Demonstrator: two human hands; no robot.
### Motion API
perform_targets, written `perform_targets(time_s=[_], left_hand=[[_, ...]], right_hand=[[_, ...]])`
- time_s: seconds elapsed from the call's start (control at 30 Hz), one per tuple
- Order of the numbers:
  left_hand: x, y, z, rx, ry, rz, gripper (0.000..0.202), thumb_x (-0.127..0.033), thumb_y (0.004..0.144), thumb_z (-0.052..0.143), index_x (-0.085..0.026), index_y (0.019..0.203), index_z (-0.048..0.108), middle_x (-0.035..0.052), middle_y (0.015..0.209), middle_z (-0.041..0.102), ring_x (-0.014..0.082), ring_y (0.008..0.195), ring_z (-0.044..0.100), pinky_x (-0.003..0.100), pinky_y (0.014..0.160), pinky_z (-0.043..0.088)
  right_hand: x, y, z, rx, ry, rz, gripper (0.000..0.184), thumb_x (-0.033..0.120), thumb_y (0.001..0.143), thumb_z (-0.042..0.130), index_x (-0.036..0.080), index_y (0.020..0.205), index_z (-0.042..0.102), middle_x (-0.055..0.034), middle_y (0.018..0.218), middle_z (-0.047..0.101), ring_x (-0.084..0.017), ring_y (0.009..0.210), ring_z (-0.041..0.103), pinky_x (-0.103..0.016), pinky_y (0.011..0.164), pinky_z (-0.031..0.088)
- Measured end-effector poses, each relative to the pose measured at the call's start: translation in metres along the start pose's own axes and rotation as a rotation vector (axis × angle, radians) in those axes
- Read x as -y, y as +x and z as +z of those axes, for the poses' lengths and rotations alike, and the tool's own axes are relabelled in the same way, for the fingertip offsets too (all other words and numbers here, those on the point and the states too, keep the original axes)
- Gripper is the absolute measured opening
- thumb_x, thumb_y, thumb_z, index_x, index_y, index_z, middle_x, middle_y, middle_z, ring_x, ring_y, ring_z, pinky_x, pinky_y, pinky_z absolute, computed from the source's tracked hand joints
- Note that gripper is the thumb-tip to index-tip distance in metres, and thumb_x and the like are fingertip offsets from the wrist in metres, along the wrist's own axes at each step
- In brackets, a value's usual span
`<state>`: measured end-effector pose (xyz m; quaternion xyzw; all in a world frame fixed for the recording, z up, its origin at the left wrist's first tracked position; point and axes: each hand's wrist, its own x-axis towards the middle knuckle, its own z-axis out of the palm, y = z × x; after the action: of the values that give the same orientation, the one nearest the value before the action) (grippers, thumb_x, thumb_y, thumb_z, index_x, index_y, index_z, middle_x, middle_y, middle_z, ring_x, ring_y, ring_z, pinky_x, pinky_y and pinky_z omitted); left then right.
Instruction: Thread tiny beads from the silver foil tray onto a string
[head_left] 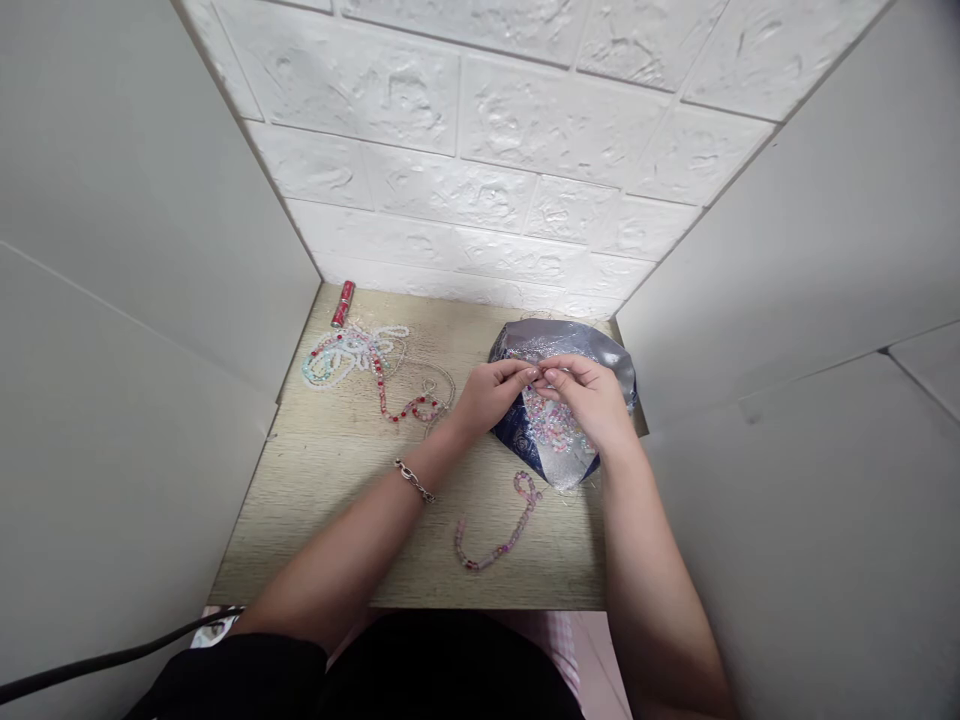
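Fingertips of my left hand (496,392) and my right hand (585,392) meet in a pinch above an opened silver and dark-blue bag (562,340). What they pinch is too small to make out. Loose pink, white and clear beads (555,425) lie in the bag, partly covered by my right hand. Nearer to me, a curved strand of pink and purple beads (499,550) rests on the table, with a small loop at its upper end.
On the left of the wooden table (315,520) lies a tangle of white, blue and red bead strands (349,355). Behind it sits a red cylinder (343,303). A white brick-patterned wall (480,200) stands at the back, with grey panels on both sides.
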<state>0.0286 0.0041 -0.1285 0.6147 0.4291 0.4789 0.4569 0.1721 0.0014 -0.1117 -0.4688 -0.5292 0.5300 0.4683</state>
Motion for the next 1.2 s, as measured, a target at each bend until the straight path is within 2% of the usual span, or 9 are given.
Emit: perform_targets(time_s=[0.17, 0.5, 0.73, 0.9, 1.0, 1.1, 1.2], left_hand=[[-0.0006, -0.0003, -0.0002, 0.003, 0.017, -0.009, 0.027, -0.036, 0.075, 0.050, -0.015, 0.080, 0.066, 0.0002, 0.056, 0.060, 0.0110, 0.061, 0.056, 0.021, 0.058, 0.043], [0.0007, -0.0002, -0.0001, 0.007, 0.043, -0.006, 0.029, -0.037, 0.075, 0.049, -0.014, 0.080, 0.065, 0.0018, 0.072, 0.065, 0.0110, 0.068, 0.057, 0.019, 0.059, 0.042], [0.0017, 0.0001, 0.0000, 0.009, 0.030, -0.006, 0.028, -0.036, 0.075, 0.049, -0.014, 0.077, 0.065, 0.0013, 0.065, 0.062, 0.0108, 0.066, 0.056, 0.019, 0.058, 0.042], [0.0016, 0.0000, 0.0001, 0.024, -0.006, -0.028, 0.029, -0.038, 0.075, 0.048, -0.014, 0.072, 0.064, -0.0006, 0.051, 0.054, 0.0101, 0.058, 0.052, 0.020, 0.055, 0.040], [0.0030, 0.0003, 0.0012, 0.031, -0.078, -0.051, 0.029, -0.038, 0.075, 0.048, -0.013, 0.068, 0.061, -0.0034, 0.043, 0.045, 0.0075, 0.048, 0.045, 0.019, 0.048, 0.036], [0.0047, 0.0012, 0.0028, 0.047, -0.214, -0.097, 0.031, -0.041, 0.075, 0.047, -0.013, 0.065, 0.055, -0.0066, 0.039, 0.033, 0.0038, 0.037, 0.032, 0.018, 0.039, 0.026], [0.0050, 0.0025, 0.0040, 0.078, -0.401, -0.161, 0.030, -0.041, 0.073, 0.047, -0.013, 0.065, 0.051, -0.0085, 0.041, 0.028, 0.0017, 0.033, 0.025, 0.017, 0.035, 0.020]], right_hand=[[-0.0001, 0.0001, 0.0004, 0.001, 0.000, 0.005, 0.015, 0.029, 0.065, 0.064, 0.021, 0.078, 0.063, 0.0003, 0.071, 0.063, -0.012, 0.070, 0.061, -0.030, 0.072, 0.054], [0.0039, 0.0000, 0.0029, -0.010, -0.057, 0.006, 0.014, 0.029, 0.064, 0.064, 0.020, 0.075, 0.063, 0.0001, 0.069, 0.063, -0.012, 0.067, 0.061, -0.031, 0.068, 0.054], [0.0047, -0.0010, 0.0037, -0.003, -0.070, 0.001, 0.012, 0.027, 0.065, 0.063, 0.020, 0.076, 0.063, -0.0001, 0.070, 0.063, -0.012, 0.068, 0.060, -0.033, 0.070, 0.053], [0.0036, -0.0012, 0.0037, 0.007, -0.105, -0.003, 0.012, 0.026, 0.067, 0.061, 0.021, 0.077, 0.062, -0.0002, 0.069, 0.063, -0.013, 0.069, 0.060, -0.034, 0.072, 0.051], [0.0010, 0.0000, 0.0023, 0.004, -0.214, -0.068, 0.011, 0.026, 0.068, 0.059, 0.022, 0.079, 0.063, -0.0013, 0.077, 0.063, -0.014, 0.073, 0.059, -0.034, 0.072, 0.049], [-0.0004, 0.0011, 0.0015, -0.013, -0.312, -0.144, 0.011, 0.025, 0.069, 0.058, 0.022, 0.079, 0.063, -0.0018, 0.082, 0.061, -0.015, 0.076, 0.058, -0.034, 0.073, 0.048], [0.0001, 0.0011, 0.0017, -0.014, -0.306, -0.155, 0.011, 0.024, 0.070, 0.057, 0.021, 0.079, 0.064, -0.0017, 0.082, 0.061, -0.014, 0.076, 0.057, -0.032, 0.072, 0.047]])
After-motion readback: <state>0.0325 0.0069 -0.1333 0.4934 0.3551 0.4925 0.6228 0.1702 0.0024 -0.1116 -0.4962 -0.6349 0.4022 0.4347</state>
